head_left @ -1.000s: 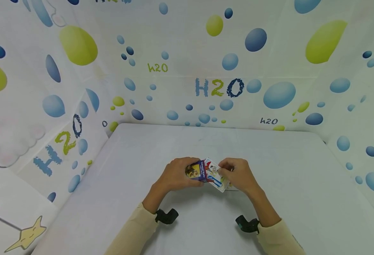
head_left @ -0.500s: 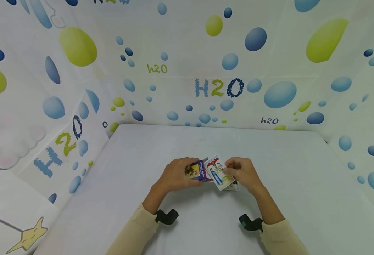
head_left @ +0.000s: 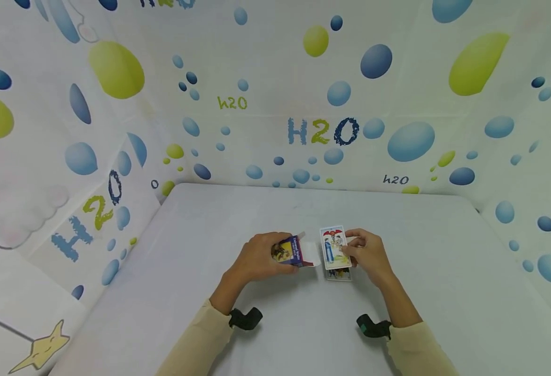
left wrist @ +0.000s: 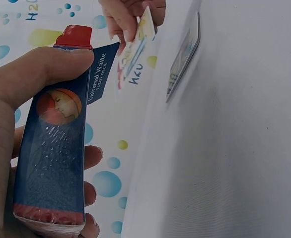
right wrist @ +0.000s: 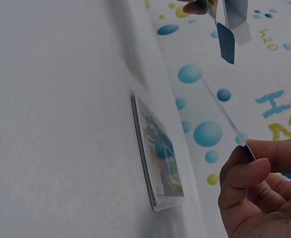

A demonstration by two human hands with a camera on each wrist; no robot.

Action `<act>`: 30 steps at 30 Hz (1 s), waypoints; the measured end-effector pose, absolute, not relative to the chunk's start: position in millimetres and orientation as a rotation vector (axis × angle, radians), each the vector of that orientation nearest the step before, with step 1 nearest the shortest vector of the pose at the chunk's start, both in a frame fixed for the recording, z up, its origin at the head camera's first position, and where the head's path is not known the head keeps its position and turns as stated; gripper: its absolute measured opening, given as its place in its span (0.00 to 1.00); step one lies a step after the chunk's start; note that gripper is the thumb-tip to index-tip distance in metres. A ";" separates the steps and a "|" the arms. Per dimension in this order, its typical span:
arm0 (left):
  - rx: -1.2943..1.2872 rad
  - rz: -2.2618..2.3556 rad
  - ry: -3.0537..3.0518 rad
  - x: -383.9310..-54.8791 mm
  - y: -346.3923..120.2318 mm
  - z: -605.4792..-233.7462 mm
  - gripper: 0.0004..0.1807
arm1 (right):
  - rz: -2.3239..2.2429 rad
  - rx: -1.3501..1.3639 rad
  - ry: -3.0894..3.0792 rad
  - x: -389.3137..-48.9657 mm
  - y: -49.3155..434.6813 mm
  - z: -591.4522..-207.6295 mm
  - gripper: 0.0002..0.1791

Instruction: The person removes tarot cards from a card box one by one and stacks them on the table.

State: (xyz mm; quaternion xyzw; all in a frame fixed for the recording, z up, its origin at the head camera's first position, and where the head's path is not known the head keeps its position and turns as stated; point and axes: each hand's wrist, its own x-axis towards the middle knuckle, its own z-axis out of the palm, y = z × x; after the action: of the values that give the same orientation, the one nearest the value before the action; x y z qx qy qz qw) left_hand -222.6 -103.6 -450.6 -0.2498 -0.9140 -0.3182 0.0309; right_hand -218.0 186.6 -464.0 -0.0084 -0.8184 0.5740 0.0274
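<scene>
My left hand (head_left: 261, 257) grips a dark blue card box (left wrist: 61, 144) around its sides, thumb on top. The box reads "Universal Waite Tarot Deck", and its flaps stand open toward the right. Between thumb and fingers, my right hand (head_left: 369, 256) pinches a tarot card (head_left: 334, 247) by its right edge. A figure in blue and red shapes show on its face. Just below it, a small stack of cards (right wrist: 158, 153) lies face up on the table, partly covered by the held card in the head view. The right wrist view shows the held card nearly edge-on.
A white cloth covers the table (head_left: 237, 209). Behind and beside it hangs a white curtain (head_left: 266, 62) with blue and green drops and "H2O" lettering. Black wrist cameras sit below each hand, one on the left wrist (head_left: 246, 318) and one on the right (head_left: 374, 326).
My right hand has drawn the card out of the box and moved it right, over the stack, turning it more upright. The left hand with the box stays almost in place.
</scene>
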 end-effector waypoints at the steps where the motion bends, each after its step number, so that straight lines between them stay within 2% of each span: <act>1: -0.770 -0.987 -2.815 -222.5 -103.3 -450.4 0.43 | 1.775 -0.042 -2.530 -218.0 187.5 -464.8 0.20; 22: -0.688 -1.051 -2.837 -217.2 -99.2 -458.0 0.44 | 1.710 -0.173 -2.597 -212.6 188.5 -476.6 0.21; 30: -0.674 -1.082 -2.820 -219.0 -93.4 -454.9 0.43 | 1.669 -0.183 -2.615 -212.8 189.6 -478.5 0.25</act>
State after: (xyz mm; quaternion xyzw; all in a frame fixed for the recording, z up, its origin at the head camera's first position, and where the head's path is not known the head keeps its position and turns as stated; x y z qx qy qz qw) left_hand -219.0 -93.4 -454.9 -0.2177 -0.9109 -0.3496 0.0234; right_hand -212.8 189.6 -478.5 -0.0590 -0.8413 0.5371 0.0170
